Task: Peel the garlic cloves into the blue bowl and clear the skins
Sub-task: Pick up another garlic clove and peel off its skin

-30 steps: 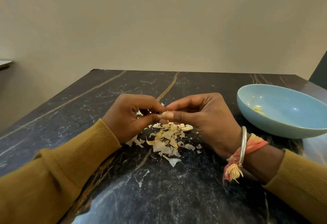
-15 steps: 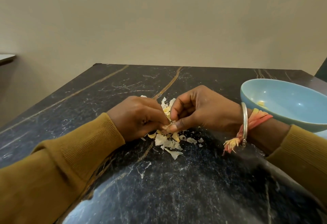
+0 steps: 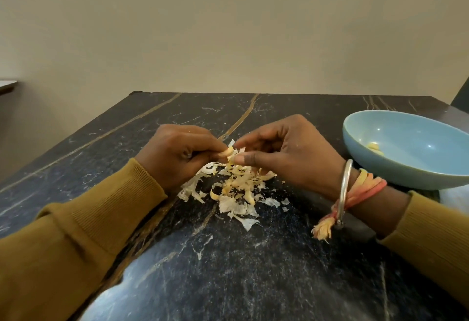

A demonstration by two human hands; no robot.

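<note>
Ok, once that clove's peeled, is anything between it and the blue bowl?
Nothing visible. The garlic clove sits between both hands' fingers; the pale blue ceramic bowl lies open to the right, past the right hand, above the papery skin pile.

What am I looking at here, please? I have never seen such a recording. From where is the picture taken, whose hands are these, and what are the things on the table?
There is no machine here. A person wears a wide-angle camera on the head, and it looks forward and down, so you see that person's own two arms in mustard sleeves.

The left hand pinches a garlic clove at its fingertips. The right hand meets it there, and its fingers seem to pull at the skin.

Below the hands, a heap of loose garlic skins lies on the dark marble table. To the right stands a blue bowl with a few pale peeled cloves inside.

The right wrist carries a metal bangle and a coloured thread band.
</note>
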